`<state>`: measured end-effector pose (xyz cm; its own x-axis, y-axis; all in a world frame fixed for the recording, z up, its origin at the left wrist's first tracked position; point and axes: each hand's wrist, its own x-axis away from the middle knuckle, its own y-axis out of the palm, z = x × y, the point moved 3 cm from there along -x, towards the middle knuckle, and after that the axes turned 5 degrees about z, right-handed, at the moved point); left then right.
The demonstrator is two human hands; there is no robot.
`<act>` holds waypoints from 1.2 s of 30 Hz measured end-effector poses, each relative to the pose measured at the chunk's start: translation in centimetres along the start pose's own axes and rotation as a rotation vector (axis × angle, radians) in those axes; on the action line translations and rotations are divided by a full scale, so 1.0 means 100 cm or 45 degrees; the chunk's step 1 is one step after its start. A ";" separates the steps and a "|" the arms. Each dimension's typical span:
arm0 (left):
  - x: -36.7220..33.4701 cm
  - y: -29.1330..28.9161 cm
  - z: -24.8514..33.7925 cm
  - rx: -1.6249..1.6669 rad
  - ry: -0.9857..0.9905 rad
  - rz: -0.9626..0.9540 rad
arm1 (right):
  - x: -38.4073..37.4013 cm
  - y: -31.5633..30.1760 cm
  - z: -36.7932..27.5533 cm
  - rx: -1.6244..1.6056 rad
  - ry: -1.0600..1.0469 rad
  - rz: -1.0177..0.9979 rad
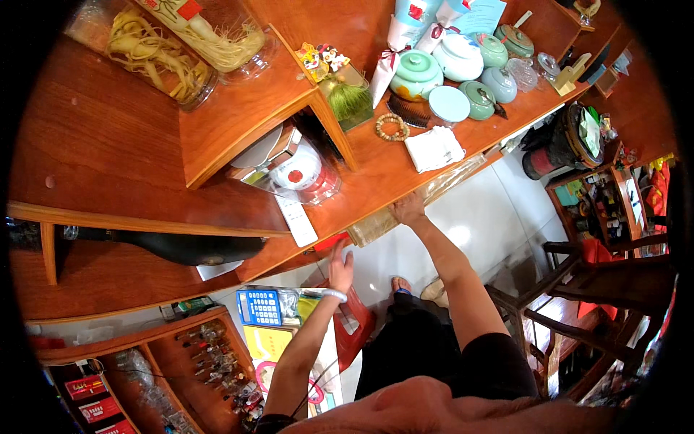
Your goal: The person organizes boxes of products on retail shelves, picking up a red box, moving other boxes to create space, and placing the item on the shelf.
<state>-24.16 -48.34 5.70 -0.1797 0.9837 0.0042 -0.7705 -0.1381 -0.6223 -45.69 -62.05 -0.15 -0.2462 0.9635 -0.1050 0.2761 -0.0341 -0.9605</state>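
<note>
My right hand (408, 208) is at the front edge of the wooden counter (390, 177), its fingers curled over a long brown panel (372, 226) that looks covered in clear plastic. The panel sticks out from under the counter; the fingertips are partly hidden. Lower and to the left, my left hand (340, 271) has its fingers stretched toward the counter edge, close to a red thing (331, 243) mostly hidden below. Nothing shows in that hand, and a pale bracelet (334, 295) circles its wrist.
On the counter are lidded ceramic jars (416, 72), a bead bracelet (391, 127), a comb (409, 113) and white tissue (435, 149). A blue calculator (259, 308) lies left of my left arm. A red bag (354, 336) hangs by my legs; wooden chairs (585, 286) stand right.
</note>
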 end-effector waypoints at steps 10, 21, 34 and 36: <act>-0.047 0.034 -0.006 -0.197 0.191 -0.120 | 0.029 -0.022 -0.005 0.064 -0.027 -0.049; -0.060 0.048 0.015 -0.907 0.425 -0.197 | 0.050 -0.009 0.001 0.064 -0.029 0.004; -0.058 0.055 0.000 -0.733 0.685 -0.244 | 0.042 -0.075 0.026 0.037 -0.030 -0.056; -0.056 0.050 0.006 -0.636 0.721 -0.322 | 0.043 -0.077 0.028 0.035 -0.055 -0.051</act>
<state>-27.35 -54.60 3.00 0.4056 0.9057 -0.1229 -0.3570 0.0331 -0.9335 -51.45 -58.33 6.05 -0.2964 0.9520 -0.0766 0.2399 -0.0034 -0.9708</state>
